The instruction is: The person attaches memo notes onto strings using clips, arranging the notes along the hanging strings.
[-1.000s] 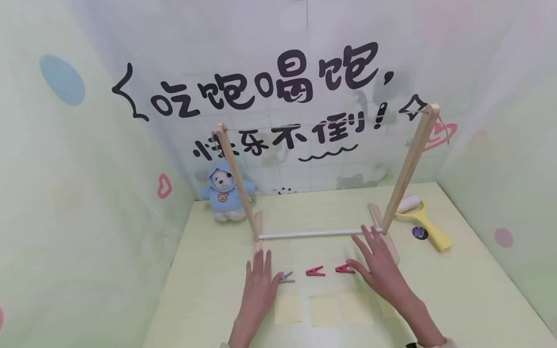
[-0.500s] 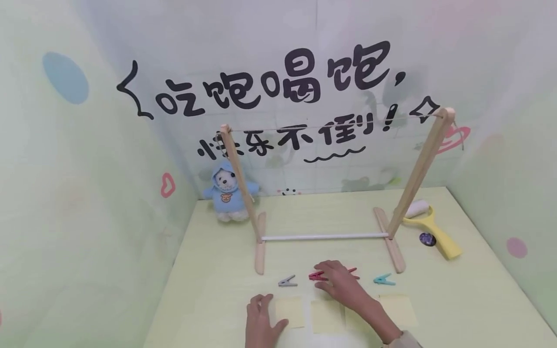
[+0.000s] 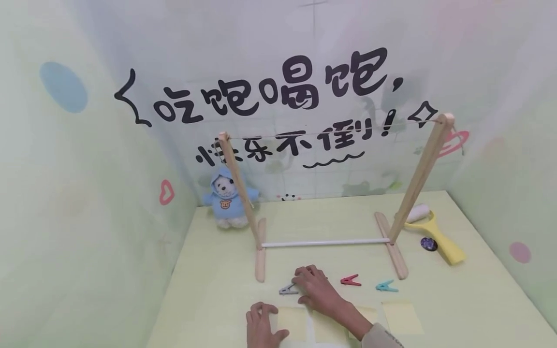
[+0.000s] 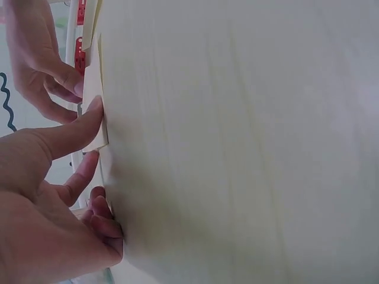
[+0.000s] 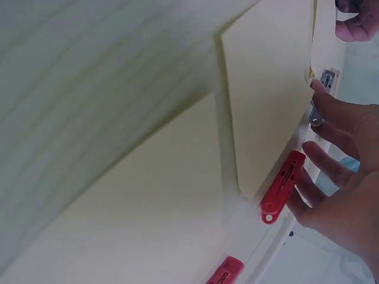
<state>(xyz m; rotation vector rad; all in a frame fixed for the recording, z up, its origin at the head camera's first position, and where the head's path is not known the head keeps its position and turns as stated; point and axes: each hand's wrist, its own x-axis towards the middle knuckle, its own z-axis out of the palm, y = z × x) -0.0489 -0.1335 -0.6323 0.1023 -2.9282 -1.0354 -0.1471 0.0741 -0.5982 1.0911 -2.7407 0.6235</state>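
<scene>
My right hand (image 3: 319,292) reaches over the table with bent fingers. Its thumb and index finger stand around the legs of a grey clothespin (image 3: 287,289), with a gap between the fingertips. A red clothespin (image 5: 283,186) lies beside its other fingers in the right wrist view; the hand mostly hides it in the head view. My left hand (image 3: 263,326) rests by the left edge of a pale yellow sticky note (image 3: 292,323). Its thumb and index finger are spread near that edge in the left wrist view, the other fingers curled.
More sticky notes (image 3: 402,318) lie in the row. Another red clothespin (image 3: 350,280) and a teal one (image 3: 386,286) lie behind. A wooden rack (image 3: 326,242) with a string stands beyond. A plush toy (image 3: 227,200) sits back left, a yellow lint roller (image 3: 441,239) at right.
My right hand has moved left from the right end of the rack, across the red clothespins to the grey one. My left hand has drawn back from the grey clothespin to the left note.
</scene>
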